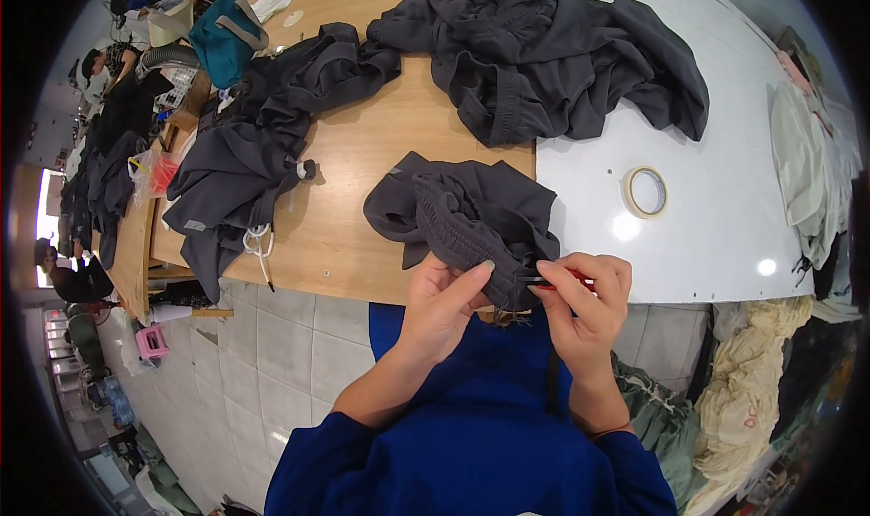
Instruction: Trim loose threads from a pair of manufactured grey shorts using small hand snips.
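A dark grey garment [494,188] is held at the front edge of the table, its far part spread over the wooden tabletop [362,158] and reaching the seam with the white tabletop [725,235]. The gathered band [458,231] is pinched by the left hand [439,312], thumb on top and fingers beneath; a small red-handled tool [580,282] is gripped between the thumb and fingers of the right hand [584,308], its metal tip set against the cloth. Whether cloth is also caught there cannot be told. The fabric is judged light, soft and limp, likely to fold on itself; the thicker band should be the surest place to be grasped, close to the tip. Sideways room is offered by the white surface before the tape roll [628,190]; beyond, movement is bounded by a larger grey heap [580,63], and leftward by more grey cloth [227,172].
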Demonstrator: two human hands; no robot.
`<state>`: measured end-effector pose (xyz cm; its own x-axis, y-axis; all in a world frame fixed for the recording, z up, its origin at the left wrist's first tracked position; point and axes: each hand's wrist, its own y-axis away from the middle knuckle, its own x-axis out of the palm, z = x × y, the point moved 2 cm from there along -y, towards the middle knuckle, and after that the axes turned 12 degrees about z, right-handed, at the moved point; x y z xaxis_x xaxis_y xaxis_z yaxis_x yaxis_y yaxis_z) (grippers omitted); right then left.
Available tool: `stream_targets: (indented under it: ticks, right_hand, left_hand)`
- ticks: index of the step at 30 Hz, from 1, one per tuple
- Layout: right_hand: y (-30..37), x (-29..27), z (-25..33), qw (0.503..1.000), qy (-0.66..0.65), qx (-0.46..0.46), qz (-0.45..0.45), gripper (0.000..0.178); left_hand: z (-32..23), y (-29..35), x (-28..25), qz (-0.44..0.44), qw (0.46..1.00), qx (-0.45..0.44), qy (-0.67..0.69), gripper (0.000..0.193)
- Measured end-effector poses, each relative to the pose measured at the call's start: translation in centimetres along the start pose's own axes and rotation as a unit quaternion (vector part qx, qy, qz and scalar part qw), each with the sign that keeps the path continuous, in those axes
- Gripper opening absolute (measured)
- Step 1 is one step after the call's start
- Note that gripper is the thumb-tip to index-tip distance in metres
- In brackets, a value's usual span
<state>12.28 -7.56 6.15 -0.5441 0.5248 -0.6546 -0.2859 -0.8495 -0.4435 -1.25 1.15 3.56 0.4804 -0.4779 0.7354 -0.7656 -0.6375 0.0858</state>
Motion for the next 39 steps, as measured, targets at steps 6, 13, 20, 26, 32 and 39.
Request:
stream_targets:
  ticks: [6, 13, 20, 26, 32, 39]
  right_hand:
    - [-0.11, -0.02, 0.27, 0.999, 0.026, -0.02, -0.002, 0.037]
    - [0.18, 0.13, 0.03, 0.999, 0.037, -0.026, -0.015, 0.032]
    - [0.04, -0.02, 0.01, 0.999, 0.043, -0.024, -0.016, 0.033]
    - [-0.08, 0.3, 0.15, 0.999, 0.034, -0.024, -0.009, 0.035]
    - [-0.38, 0.45, 0.45, 1.0, 0.018, -0.014, -0.005, 0.032]
    - [-0.12, 0.62, 0.13, 1.0, 0.01, -0.016, 0.001, 0.029]
  left_hand:
    - [0.1, -0.03, 0.09, -0.001, 1.0, 0.001, 0.0, 0.019]
    - [-0.14, -0.11, 0.37, 0.005, 1.0, -0.006, 0.008, 0.019]
    - [-0.18, -0.26, 0.34, 0.009, 1.0, -0.006, 0.011, 0.02]
    - [-0.03, -0.21, 0.03, 0.005, 1.0, -0.008, 0.011, 0.02]
    - [0.05, -0.14, -0.1, 0.004, 1.0, -0.005, 0.015, 0.02]
    - [0.24, -0.1, -0.05, -0.002, 1.0, -0.011, 0.014, 0.02]
